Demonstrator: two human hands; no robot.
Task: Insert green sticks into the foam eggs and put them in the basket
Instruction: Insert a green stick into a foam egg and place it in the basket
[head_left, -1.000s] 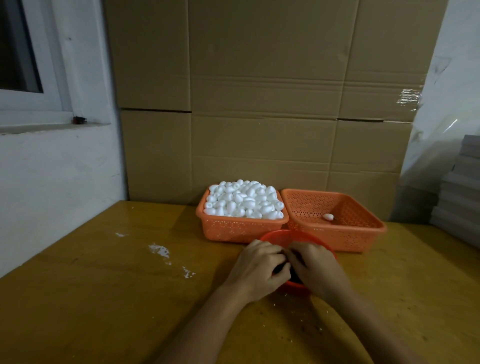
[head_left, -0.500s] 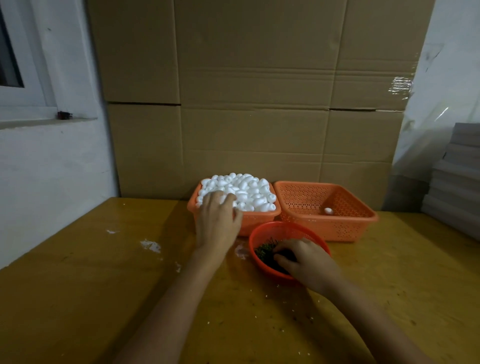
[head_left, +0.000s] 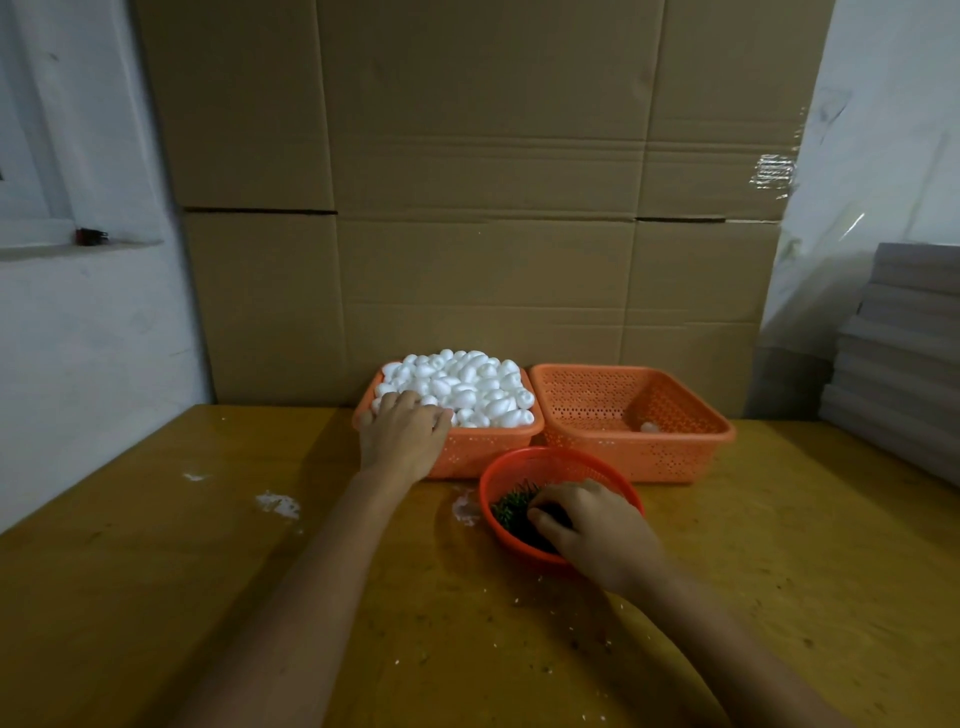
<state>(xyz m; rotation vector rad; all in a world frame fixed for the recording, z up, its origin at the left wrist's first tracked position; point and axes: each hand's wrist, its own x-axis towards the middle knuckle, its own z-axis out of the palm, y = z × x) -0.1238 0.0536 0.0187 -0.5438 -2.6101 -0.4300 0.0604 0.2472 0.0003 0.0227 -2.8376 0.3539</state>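
Pickup stage: left hand (head_left: 402, 434) curls over foam eggs (head_left: 467, 384) heaped in the left basket (head_left: 488, 452) at the table's (head_left: 156, 597) far edge. Right hand (head_left: 597, 530) digs among green sticks (head_left: 511, 512) in the red bowl (head_left: 519, 462). Whether either hand holds anything, I cannot tell. Next: stick into egg, then right basket (head_left: 675, 457).

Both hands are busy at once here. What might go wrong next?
The foam eggs are heaped above the rim of their basket, so the left hand reaching in may knock some onto the table. The right hand works at the near side of the red bowl; it might tip, spilling green sticks.
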